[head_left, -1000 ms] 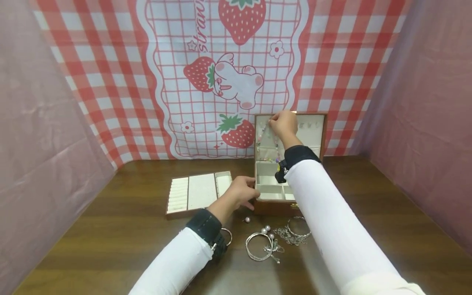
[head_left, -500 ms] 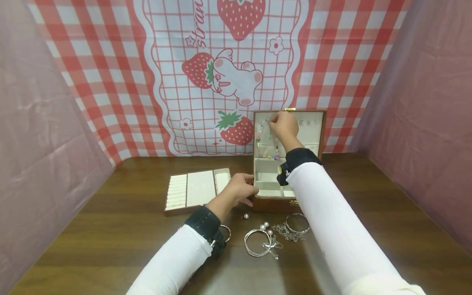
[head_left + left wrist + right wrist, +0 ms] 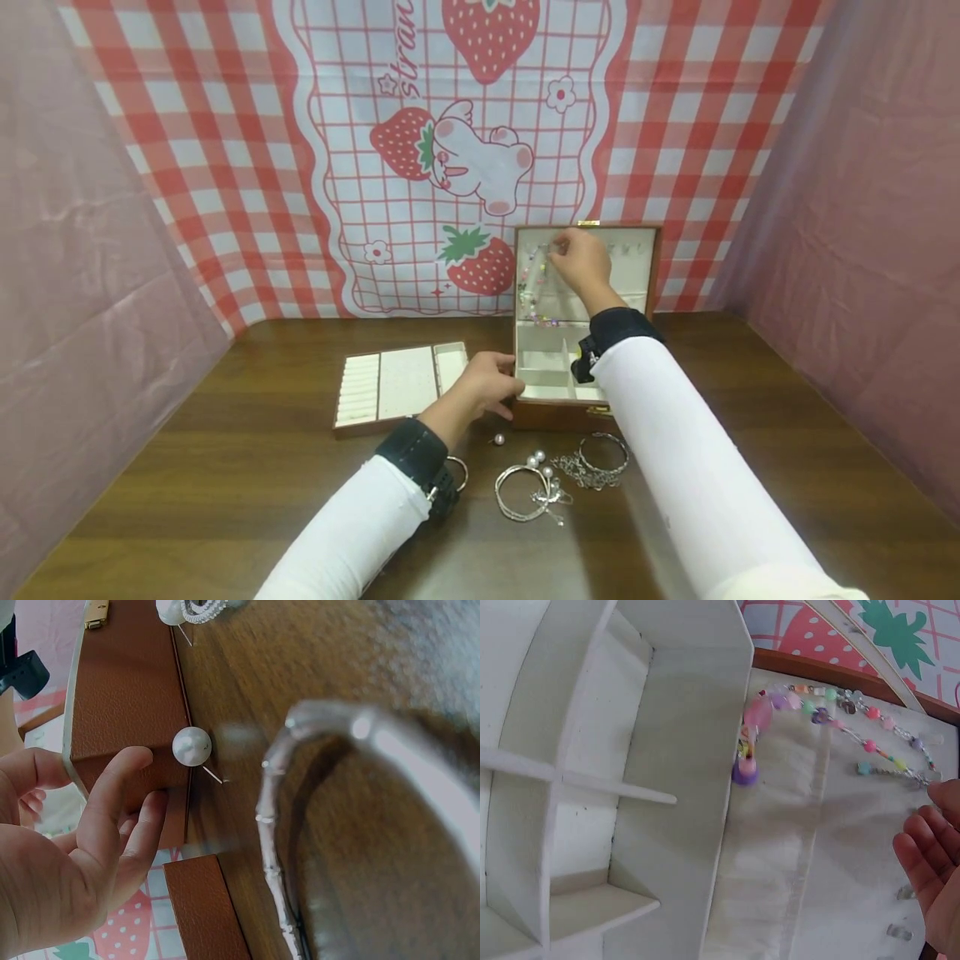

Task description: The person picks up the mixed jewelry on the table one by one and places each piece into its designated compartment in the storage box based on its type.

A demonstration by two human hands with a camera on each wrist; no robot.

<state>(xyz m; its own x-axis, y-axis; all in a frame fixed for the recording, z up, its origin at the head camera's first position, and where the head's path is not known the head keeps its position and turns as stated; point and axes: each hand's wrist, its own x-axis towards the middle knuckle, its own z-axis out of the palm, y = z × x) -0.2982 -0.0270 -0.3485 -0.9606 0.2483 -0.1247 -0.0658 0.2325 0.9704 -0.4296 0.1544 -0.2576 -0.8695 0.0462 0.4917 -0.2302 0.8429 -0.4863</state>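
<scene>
A brown jewelry box point(image 3: 551, 414) with a pale lining stands with its lid raised. My left hand point(image 3: 486, 385) grips its left wall by the front corner, some fingers against the outside leather point(image 3: 135, 690). My right hand point(image 3: 585, 262) is up at the lid lining, near its row of small clear hooks point(image 3: 906, 892). Its fingertips pinch the clasp end of a colorful beaded necklace point(image 3: 870, 745), which hangs down the left side of the lid to the elastic pocket. Whether the clasp sits on a hook is hard to tell.
Left of the box lies a tray point(image 3: 360, 431) with ring rolls. In front are a pearl earring point(image 3: 192, 746), more pearl earrings point(image 3: 539, 457), silver bangles point(image 3: 501, 504), a tangled silver chain point(image 3: 588, 477) and a bamboo-shaped bangle point(image 3: 271, 832) by my left wrist.
The necklace's right strand has swung left, so the loop hangs narrower. My right hand has shifted slightly right and down. My left hand has stayed on the box.
</scene>
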